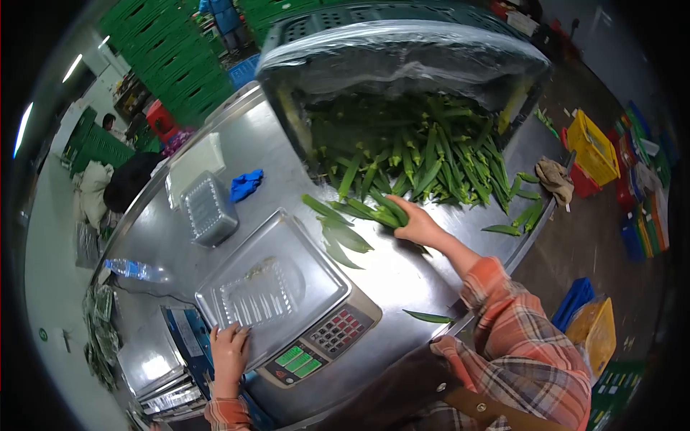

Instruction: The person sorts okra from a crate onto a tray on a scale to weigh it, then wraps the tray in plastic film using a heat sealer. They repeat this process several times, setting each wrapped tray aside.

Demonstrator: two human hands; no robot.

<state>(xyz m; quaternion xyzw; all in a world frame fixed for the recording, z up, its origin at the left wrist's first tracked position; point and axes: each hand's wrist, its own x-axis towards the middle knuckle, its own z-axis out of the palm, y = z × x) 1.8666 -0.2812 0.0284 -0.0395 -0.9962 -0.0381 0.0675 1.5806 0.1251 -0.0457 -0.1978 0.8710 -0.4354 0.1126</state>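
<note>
In my right hand (418,224) are several green okra pods (384,212), with the fingers closed around them. More okra pods (341,233) lie loose on the metal table just left of that hand. My left hand (230,352) rests at the near left edge of the weighing scale's metal pan (320,276), fingers stretched out beside a clear plastic tray (257,296). The tray lies on the pan. Below the pan, the scale's keypad (336,331) and green-lit display (297,360) face me. A large okra heap (431,154) spills from a tipped, plastic-lined crate (402,36).
Stacked clear trays (208,208) and a blue glove (246,185) lie beyond the scale. A water bottle (133,269) lies at left. A brown cloth (555,179) hangs at the right edge. A single okra pod (428,316) lies near my right sleeve. Green crates (162,54) stand behind.
</note>
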